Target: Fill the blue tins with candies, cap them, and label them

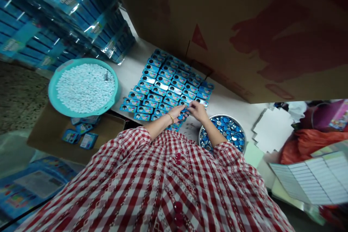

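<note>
Rows of small blue tins, each with a dark round opening, cover the white table in front of me. My left hand, with a gold bangle at the wrist, is closed around several small blue caps over the near rows. Close beside it, my right hand pinches at a tin near the left fingertips; what lies between its fingers is too small to make out. Below my right forearm stands a round metal bowl full of blue and silver caps.
A turquoise basin of white pellets stands at left, above an open carton holding several blue packs. Shrink-wrapped blue packs are stacked behind. A large cardboard box looms at back right. Paper sheets lie at right.
</note>
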### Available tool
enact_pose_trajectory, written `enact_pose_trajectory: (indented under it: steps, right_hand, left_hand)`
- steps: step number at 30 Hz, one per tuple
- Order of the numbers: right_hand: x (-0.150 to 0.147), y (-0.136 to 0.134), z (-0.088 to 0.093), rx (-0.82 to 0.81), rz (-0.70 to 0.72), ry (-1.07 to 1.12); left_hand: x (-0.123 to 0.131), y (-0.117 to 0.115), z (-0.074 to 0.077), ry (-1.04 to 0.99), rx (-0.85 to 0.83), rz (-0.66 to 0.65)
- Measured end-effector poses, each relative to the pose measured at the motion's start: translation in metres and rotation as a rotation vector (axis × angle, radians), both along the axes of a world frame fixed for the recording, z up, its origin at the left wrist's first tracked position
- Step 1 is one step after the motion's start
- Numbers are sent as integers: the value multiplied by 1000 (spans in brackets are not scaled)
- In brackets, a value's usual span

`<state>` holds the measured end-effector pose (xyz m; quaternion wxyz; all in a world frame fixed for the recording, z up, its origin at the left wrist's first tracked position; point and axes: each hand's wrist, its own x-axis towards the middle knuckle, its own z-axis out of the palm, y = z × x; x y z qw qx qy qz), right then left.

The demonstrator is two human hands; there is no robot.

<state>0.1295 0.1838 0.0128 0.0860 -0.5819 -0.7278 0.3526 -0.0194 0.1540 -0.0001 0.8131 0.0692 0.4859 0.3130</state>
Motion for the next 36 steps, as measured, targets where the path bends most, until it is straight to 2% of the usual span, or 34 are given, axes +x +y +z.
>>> enact_pose_trajectory:
  steps: [3, 7, 12, 16, 19, 21, 23, 25, 28, 30, 32, 34, 36]
  right_hand:
    - [16, 30, -5, -14, -191, -263]
    - [18, 70, -13, -159, -143, -581]
    - [5, 97, -18, -318, -80, -690]
    - [8, 93, -12, -278, -90, -654]
    - [8, 70, -4, -145, -140, -485]
    - [1, 48, -2, -106, -137, -192]
    - [-8, 26, -3, -206, -102, 144]
    - [-14, 9, -5, -367, -111, 383]
    - [-6, -1, -11, -472, -211, 500]
    - [7, 1, -13, -412, -268, 376]
    - [20, 8, -14, -272, -283, 83]
    - [26, 15, -14, -155, -233, -240]
    - [23, 23, -13, -145, -150, -468]
  left_hand:
    - [-11, 6, 5, 11, -16, 22]
    - [-25, 7, 9, -23, 11, 53]
    - [-26, 5, 11, -30, 101, 43]
    - [-26, 8, 9, 49, 148, 14]
    - [-26, 11, 5, 143, 156, -38]
    - [-23, 11, 1, 222, 150, -67]
    - [-18, 10, -2, 290, 142, -81]
    - [-14, 6, -4, 266, 128, -105]
    - [-15, 0, -3, 46, 57, -118]
    - [-20, -3, -1, -86, -43, -51]
    - [-28, -4, 0, -159, -137, 50]
    - [-36, -6, 1, -205, -175, 118]
    - [-41, -7, 2, -224, -165, 130]
